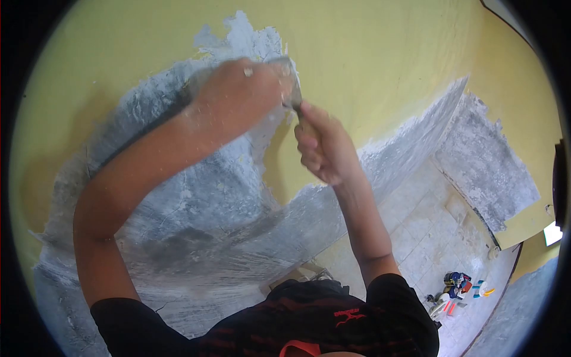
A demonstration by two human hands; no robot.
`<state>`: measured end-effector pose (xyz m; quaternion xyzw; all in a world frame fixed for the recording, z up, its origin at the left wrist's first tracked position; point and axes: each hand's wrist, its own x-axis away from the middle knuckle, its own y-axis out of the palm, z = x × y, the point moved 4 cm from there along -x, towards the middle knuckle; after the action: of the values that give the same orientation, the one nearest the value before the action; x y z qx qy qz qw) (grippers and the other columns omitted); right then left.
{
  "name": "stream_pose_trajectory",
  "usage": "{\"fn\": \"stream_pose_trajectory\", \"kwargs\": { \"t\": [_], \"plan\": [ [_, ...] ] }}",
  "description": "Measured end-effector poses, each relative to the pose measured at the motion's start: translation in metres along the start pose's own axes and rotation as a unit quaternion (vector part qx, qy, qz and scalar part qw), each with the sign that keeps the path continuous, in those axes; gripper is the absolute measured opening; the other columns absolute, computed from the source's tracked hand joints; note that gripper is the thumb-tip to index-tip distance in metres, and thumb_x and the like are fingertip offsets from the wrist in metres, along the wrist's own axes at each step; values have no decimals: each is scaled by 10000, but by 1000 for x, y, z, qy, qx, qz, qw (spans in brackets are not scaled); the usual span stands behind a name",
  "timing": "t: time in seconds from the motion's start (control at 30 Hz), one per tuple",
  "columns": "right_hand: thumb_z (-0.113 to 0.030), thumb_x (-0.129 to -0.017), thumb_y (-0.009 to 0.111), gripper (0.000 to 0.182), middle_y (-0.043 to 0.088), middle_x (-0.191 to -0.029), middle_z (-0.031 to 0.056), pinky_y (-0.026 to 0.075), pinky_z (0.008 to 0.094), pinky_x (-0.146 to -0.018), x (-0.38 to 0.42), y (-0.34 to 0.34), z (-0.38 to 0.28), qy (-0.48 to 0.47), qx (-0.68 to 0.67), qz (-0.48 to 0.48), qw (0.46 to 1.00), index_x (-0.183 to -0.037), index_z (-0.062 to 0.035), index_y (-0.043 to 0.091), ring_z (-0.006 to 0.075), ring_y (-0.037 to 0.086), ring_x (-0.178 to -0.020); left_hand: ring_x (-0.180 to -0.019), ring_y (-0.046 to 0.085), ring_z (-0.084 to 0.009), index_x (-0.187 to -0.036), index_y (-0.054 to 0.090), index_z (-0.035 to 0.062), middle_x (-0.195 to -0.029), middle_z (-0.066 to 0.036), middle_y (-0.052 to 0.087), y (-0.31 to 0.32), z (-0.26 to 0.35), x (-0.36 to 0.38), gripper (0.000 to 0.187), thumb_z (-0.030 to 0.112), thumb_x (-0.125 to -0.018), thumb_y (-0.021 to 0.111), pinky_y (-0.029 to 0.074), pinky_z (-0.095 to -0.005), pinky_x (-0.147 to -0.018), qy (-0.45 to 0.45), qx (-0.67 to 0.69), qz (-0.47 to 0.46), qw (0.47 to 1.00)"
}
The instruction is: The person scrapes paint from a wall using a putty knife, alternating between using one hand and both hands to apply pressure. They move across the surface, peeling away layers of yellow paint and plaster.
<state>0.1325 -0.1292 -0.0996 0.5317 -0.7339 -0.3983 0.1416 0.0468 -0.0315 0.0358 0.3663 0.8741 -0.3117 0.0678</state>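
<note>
My right hand [324, 146] is closed around the handle of a scraper [295, 95], its blade pointing up beside the wall. Blurred by motion, my left hand [244, 89] is curled right at the blade, over the bare grey patch [202, 184]. Its fingertips are hidden, and I cannot make out what they grip; a grey flat edge shows just past the knuckles. Ragged flaking paint [256, 41] borders the patch above my left hand. The yellow painted wall [369, 59] continues to the right of both hands.
A scraped grey band runs along the lower wall to the corner, where another bare patch [485, 160] shows. On the tiled floor [416, 226], a cluster of tools and containers [457, 285] lies at lower right. A cardboard box [297, 273] is partly hidden by my body.
</note>
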Motion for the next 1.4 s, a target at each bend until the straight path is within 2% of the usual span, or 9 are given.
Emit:
{"fn": "stream_pose_trajectory", "kwargs": {
  "t": [0.03,0.1,0.2,0.33,0.4,0.53,0.6,1.2,1.4],
  "plan": [
    [-371,-1139,539,213,464,-630,-51,164,192,-329,7,-4,8,11,8,20,1000,-1102,-174,610,18,249,-381,-763,766,-229,-880,699,88,-809,-75,705,-5,5,0,63,86,-823,726,622,-341,-650,1,-2,0,1000],
    [-374,-1137,542,212,459,-631,-53,165,193,-330,9,-6,12,26,18,42,999,-1105,-176,612,18,251,-383,-927,791,-215,-1141,772,107,-1110,-87,800,0,14,4,237,97,-915,703,644,-358,-744,-65,7,-152,986],
    [-382,-1131,552,210,445,-634,-57,158,194,-332,-5,5,2,-1,40,29,999,-1115,-181,612,16,242,-386,-874,792,-232,-1121,780,115,-1124,-77,796,3,-9,3,238,89,-892,720,644,-359,-728,-58,19,-47,997],
    [-385,-1132,546,219,440,-636,-56,162,196,-336,0,15,-3,-18,27,23,999,-1125,-179,621,21,247,-389,-878,792,-240,-1132,783,131,-1147,-70,792,-9,-11,-3,261,89,-880,732,644,-363,-728,-100,10,-50,994],
    [-386,-1133,542,220,442,-636,-51,162,197,-339,2,9,5,-7,30,38,999,-1123,-180,619,23,249,-390,-912,787,-238,-1157,771,143,-1177,-77,788,-2,0,5,279,90,-886,730,641,-367,-725,-71,16,-115,991],
    [-379,-1145,519,227,443,-639,-53,166,197,-342,-8,9,4,13,11,11,1000,-1127,-174,616,29,256,-393,-922,783,-238,-1141,774,148,-1189,-77,787,1,-8,3,258,96,-895,721,637,-367,-718,-47,13,-84,995],
    [-377,-1151,508,235,439,-639,-55,165,193,-338,-14,16,-9,-8,0,-17,1000,-1148,-169,616,30,254,-389,-747,748,-232,-879,688,138,-795,-52,676,-5,-17,-3,61,109,-840,725,624,-348,-658,-27,-14,37,999],
    [-386,-1154,493,257,438,-628,-48,159,197,-324,-4,0,-14,30,75,18,997,-1126,-161,616,32,246,-372,-813,737,-224,-844,714,140,-767,-41,635,9,6,4,68,148,-799,765,603,-355,-690,-55,-32,-26,998],
    [-392,-1160,473,248,427,-612,-47,144,197,-329,-15,20,-34,-3,100,-12,995,-1109,-189,607,35,250,-370,-807,751,-222,-805,731,127,-775,-45,669,-6,-19,-9,45,130,-797,775,623,-355,-688,-71,-27,30,997]
  ]
}}
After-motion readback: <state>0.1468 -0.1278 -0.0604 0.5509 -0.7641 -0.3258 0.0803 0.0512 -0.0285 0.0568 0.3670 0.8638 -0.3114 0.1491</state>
